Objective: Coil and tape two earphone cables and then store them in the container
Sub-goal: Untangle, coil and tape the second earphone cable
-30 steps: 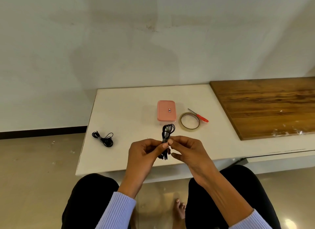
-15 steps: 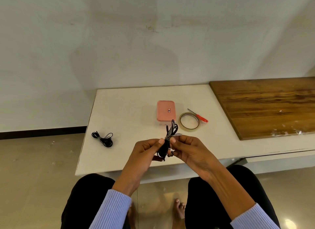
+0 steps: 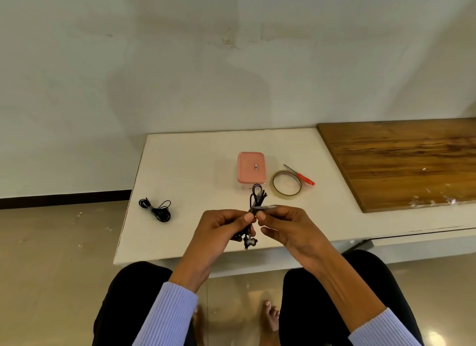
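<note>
Holding the coiled earphones [image 3: 253, 211] above the table [image 3: 190, 170], my left hand [image 3: 221, 232] and right hand [image 3: 286, 227] both pinch it; the tape strip [image 3: 265, 206] could stick to fingers, loosening the coil

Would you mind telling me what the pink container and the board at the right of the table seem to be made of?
The pink container looks like plastic: an even matte colour, rounded moulded corners and a clear base under the lid. The board looks like wood or wood veneer, with brown streaked grain and a faint sheen.
</note>
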